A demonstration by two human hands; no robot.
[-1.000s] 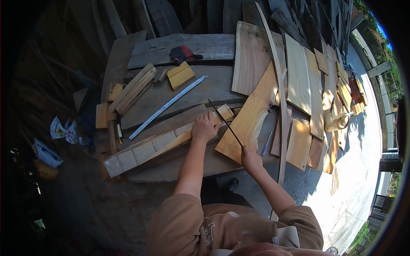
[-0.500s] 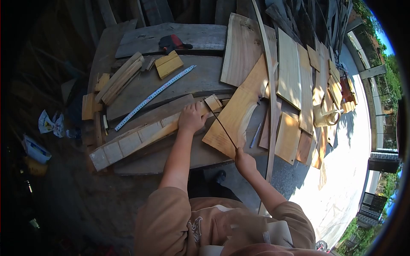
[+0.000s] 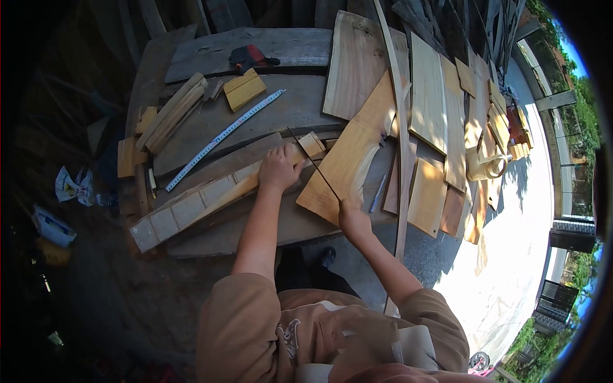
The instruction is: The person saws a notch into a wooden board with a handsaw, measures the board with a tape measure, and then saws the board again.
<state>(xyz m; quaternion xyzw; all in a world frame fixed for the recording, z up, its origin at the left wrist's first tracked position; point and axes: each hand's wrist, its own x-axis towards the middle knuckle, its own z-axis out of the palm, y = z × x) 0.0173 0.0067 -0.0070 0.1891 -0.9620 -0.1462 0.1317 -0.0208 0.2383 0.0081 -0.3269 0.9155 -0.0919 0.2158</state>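
My right hand (image 3: 354, 220) is closed around the near end of a thin dark saw (image 3: 327, 180), seen almost edge-on. Its blade slants up and left across a long wooden beam (image 3: 203, 200) near the beam's far right end. My left hand (image 3: 279, 168) grips the beam from above, just left of the blade, with its fingers bent over the wood. Several pencil-dark lines cross the beam's pale top face. A short end piece (image 3: 311, 143) of the beam shows beyond the blade. The saw's handle is hidden in my right hand.
A wide plank (image 3: 348, 163) lies right of the saw, with a blue pen (image 3: 378, 193) beside it. A tape measure (image 3: 223, 135) lies extended behind the beam, near a yellow block (image 3: 244, 90) and a red-black object (image 3: 251, 57). A long strip (image 3: 401, 147) crosses the boards at right.
My right hand has pushed the saw forward and left, so more blade sticks out past the beam's far side. My left hand keeps its hold on the beam. The whole view has shifted slightly.
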